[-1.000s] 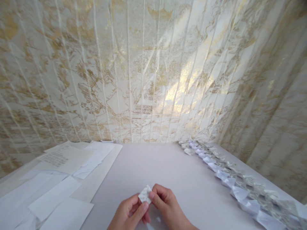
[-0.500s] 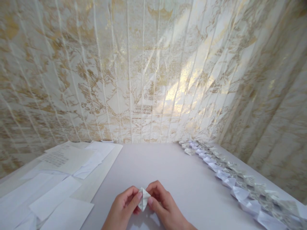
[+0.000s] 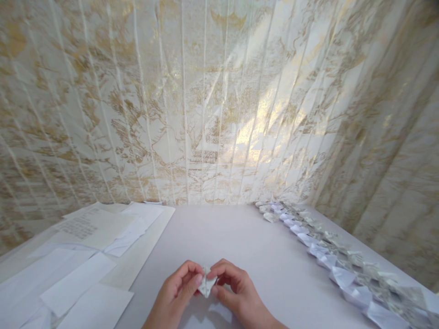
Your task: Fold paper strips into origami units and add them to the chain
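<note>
A small folded paper piece point(image 3: 206, 287), pale with grey print and a crease down its middle, is held above the white table near the bottom centre. My left hand point(image 3: 179, 289) pinches its left side between thumb and fingers. On the right side, my right hand point(image 3: 237, 289) grips it too, with the index fingertip on its upper edge and the thumb at its lower right. The fingers cover part of the paper's edges.
Loose white paper sheets point(image 3: 78, 278) overlap on a larger sheet at the left. Rows of folded paper pieces point(image 3: 343, 276), white and printed, run along the right side of the table point(image 3: 212, 228). A gold-patterned curtain point(image 3: 192, 114) hangs behind.
The folded paper has turned in my hands and its upper part is now more covered by fingers. My right index finger has moved onto its top edge.
</note>
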### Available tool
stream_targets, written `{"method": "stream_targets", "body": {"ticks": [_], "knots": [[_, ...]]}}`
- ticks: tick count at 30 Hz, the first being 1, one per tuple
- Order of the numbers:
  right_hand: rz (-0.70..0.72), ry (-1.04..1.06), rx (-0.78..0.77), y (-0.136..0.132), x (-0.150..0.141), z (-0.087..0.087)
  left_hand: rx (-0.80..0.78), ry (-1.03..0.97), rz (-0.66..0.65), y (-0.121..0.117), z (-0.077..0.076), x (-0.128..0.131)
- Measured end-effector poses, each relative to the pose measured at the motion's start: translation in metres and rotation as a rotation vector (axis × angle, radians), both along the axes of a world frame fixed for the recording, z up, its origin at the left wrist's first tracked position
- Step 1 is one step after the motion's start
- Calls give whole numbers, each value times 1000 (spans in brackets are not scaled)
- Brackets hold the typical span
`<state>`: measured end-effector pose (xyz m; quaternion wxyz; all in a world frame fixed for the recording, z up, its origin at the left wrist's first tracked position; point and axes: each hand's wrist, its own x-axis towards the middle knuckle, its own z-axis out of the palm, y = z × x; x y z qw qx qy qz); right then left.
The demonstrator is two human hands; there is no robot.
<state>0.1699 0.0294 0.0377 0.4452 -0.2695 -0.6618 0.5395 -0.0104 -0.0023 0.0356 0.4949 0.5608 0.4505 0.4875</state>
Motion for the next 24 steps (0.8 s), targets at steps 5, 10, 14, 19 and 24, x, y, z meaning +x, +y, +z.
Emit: {"method": "stream_targets", "body": {"ticks": [5,10,14,19,24], "knots": [[-30,74,-90,3,2,-5,1,-33,-52,-6,3,0],[-52,57,-90,3,1,-4,87,229,4,-8,9,0],[-56,51,-95,2,-1,-2,150,254,35,-3,7,-2],[-39,35,-125,1,-2,-4,152,186,26,-3,5,-2],[-39,15,-110,-2,-3,-4,134,195,46,-5,4,0]]}}
